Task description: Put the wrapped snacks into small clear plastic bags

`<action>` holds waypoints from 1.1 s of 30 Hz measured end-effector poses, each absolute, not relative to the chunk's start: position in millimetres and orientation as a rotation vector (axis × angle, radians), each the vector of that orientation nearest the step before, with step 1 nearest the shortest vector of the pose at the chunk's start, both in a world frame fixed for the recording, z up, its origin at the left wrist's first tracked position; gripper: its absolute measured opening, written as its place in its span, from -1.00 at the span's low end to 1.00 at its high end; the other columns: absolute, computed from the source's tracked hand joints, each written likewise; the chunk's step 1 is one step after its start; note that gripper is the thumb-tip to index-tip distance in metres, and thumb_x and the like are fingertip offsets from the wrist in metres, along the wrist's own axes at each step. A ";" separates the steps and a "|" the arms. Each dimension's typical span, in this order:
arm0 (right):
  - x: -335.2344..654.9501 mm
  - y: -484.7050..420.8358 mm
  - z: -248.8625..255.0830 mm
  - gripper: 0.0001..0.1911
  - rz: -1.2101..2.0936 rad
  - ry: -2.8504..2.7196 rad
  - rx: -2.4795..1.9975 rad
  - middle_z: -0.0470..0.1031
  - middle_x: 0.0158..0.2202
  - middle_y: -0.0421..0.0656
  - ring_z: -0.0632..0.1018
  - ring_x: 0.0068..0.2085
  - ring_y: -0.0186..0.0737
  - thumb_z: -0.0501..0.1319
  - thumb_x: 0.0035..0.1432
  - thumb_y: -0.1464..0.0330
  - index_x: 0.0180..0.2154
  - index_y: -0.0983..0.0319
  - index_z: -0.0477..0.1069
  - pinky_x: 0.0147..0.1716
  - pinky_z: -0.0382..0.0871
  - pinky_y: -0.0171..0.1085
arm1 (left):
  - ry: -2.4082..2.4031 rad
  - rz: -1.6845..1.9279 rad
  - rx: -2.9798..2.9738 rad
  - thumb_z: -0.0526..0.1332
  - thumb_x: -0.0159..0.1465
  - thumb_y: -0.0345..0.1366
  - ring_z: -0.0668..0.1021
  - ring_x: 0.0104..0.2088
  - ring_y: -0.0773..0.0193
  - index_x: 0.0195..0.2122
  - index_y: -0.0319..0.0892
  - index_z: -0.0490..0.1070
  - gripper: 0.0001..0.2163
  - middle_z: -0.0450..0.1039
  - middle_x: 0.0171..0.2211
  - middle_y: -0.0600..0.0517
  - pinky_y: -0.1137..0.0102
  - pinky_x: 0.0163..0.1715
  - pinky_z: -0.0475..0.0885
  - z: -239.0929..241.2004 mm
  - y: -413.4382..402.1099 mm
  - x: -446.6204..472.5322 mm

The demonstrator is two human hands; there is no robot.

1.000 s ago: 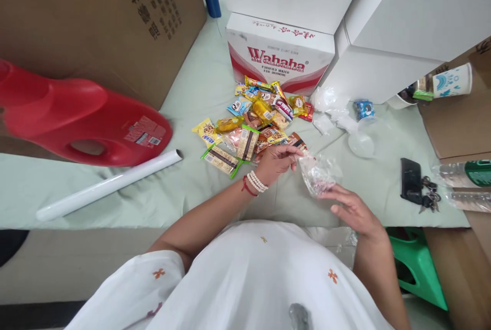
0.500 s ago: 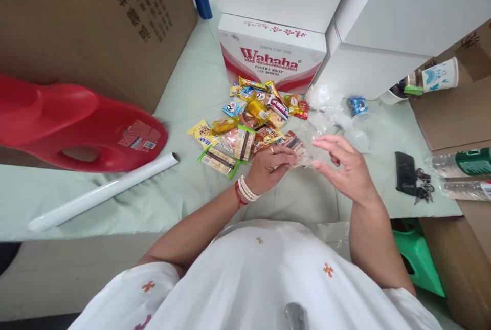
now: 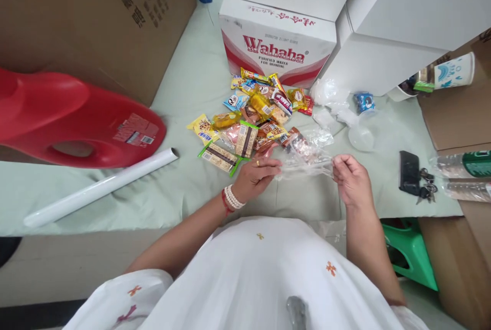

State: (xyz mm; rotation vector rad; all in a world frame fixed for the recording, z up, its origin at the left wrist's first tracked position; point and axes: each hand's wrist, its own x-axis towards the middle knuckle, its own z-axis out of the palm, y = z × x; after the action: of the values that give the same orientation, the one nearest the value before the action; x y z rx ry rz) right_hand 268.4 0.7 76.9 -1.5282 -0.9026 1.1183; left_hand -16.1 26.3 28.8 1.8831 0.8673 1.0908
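Note:
A clear plastic bag (image 3: pixel 305 158) is stretched between both hands just above the pale green cloth (image 3: pixel 184 187). My left hand (image 3: pixel 256 176), with a bead bracelet and red string at the wrist, pinches the bag's left edge. My right hand (image 3: pixel 351 180) pinches its right edge with closed fingers. Directly behind the bag lies a pile of several colourful snack packets (image 3: pixel 255 115), the nearest ones touching or almost touching the bag.
A red jug (image 3: pixel 76 120) lies on its side at left, a white paper roll (image 3: pixel 99 187) in front of it. A Wahaha carton (image 3: pixel 278 46) and white boxes (image 3: pixel 383 23) stand behind. Loose clear bags (image 3: pixel 330 102), a clear cup (image 3: pixel 362 138), phone with keys (image 3: pixel 412 176) and bottles (image 3: pixel 464 176) lie at right.
The hands have drawn apart, pulling the clear bag out flat between them. One second ago the right hand was open beneath the bunched bag; now it pinches the bag's edge.

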 end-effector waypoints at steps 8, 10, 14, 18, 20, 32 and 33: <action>322.5 -75.9 48.0 -0.54 0.888 -1.369 -2.032 0.52 -0.33 -0.12 0.45 -0.37 -0.19 0.26 0.25 -0.08 -0.20 0.19 0.53 -0.41 0.36 -0.23 | 0.844 0.590 1.900 0.18 0.27 -0.22 0.67 -0.15 0.10 -0.02 -0.10 0.61 -0.68 0.68 -0.10 -0.12 0.18 -0.05 0.54 3.5 -9.2 -57.2; 321.6 -73.2 60.9 -0.55 0.680 -1.607 -1.984 0.55 -0.11 -0.02 0.52 -0.17 -0.06 0.23 0.30 -0.06 -0.08 0.15 0.55 -0.20 0.45 -0.12 | 0.925 0.554 1.800 0.06 0.38 -0.18 0.67 -0.16 0.12 -0.04 -0.13 0.61 -0.65 0.68 -0.17 -0.12 0.25 -0.09 0.53 8.1 -9.3 -51.3; 291.7 -49.0 72.1 -0.51 0.695 -2.149 -1.629 0.51 0.12 0.02 0.43 0.16 0.12 0.35 0.25 0.03 0.13 0.09 0.51 0.17 0.34 0.07 | 1.235 0.358 1.860 0.15 0.40 -0.03 0.64 -0.27 0.10 -0.31 -0.13 0.60 -0.66 0.62 -0.30 -0.09 0.26 -0.16 0.50 21.2 -2.5 -20.6; 256.9 -29.4 50.5 -0.73 0.800 -2.238 -1.572 0.56 -0.12 0.03 0.46 0.01 0.09 0.24 0.36 0.23 0.01 0.15 0.59 0.01 0.40 0.03 | 1.444 0.444 1.966 0.44 0.11 -0.21 0.58 0.06 -0.09 0.09 -0.10 0.49 -0.51 0.43 0.19 -0.20 0.11 0.05 0.47 28.1 -1.2 4.1; 247.9 -26.2 41.3 -0.75 0.869 -2.176 -1.494 0.53 -0.24 0.00 0.47 -0.10 0.01 0.16 0.41 0.29 -0.10 0.17 0.61 -0.07 0.41 -0.03 | 1.346 0.551 1.926 0.47 0.01 -0.33 0.44 0.24 -0.17 0.28 -0.13 0.33 -0.24 0.27 0.33 -0.27 -0.01 0.20 0.37 27.1 -0.7 9.1; 286.6 -57.0 25.5 -0.59 1.175 -1.101 -1.669 0.42 -0.50 -0.25 0.44 -0.47 -0.25 0.32 0.22 -0.03 -0.19 0.17 0.52 -0.39 0.35 -0.25 | 1.289 0.985 0.899 0.35 0.18 0.15 0.21 -0.58 0.42 -0.42 -0.14 0.40 -0.57 0.22 -0.58 0.17 0.46 -0.55 0.13 11.6 8.8 6.2; 292.2 -61.7 20.7 -0.58 1.165 -1.046 -1.720 0.41 -0.51 -0.25 0.43 -0.49 -0.25 0.32 0.21 -0.05 -0.19 0.18 0.51 -0.40 0.35 -0.25 | 1.340 1.011 0.895 0.33 0.20 0.17 0.20 -0.59 0.41 -0.43 -0.13 0.39 -0.57 0.20 -0.61 0.18 0.45 -0.56 0.11 10.3 6.2 2.1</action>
State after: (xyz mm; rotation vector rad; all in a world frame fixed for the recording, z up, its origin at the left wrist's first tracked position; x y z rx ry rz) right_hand 292.2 -61.7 20.7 -1.7200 -1.0459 1.1653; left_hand 2.1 6.2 10.3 0.8953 1.3401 1.0113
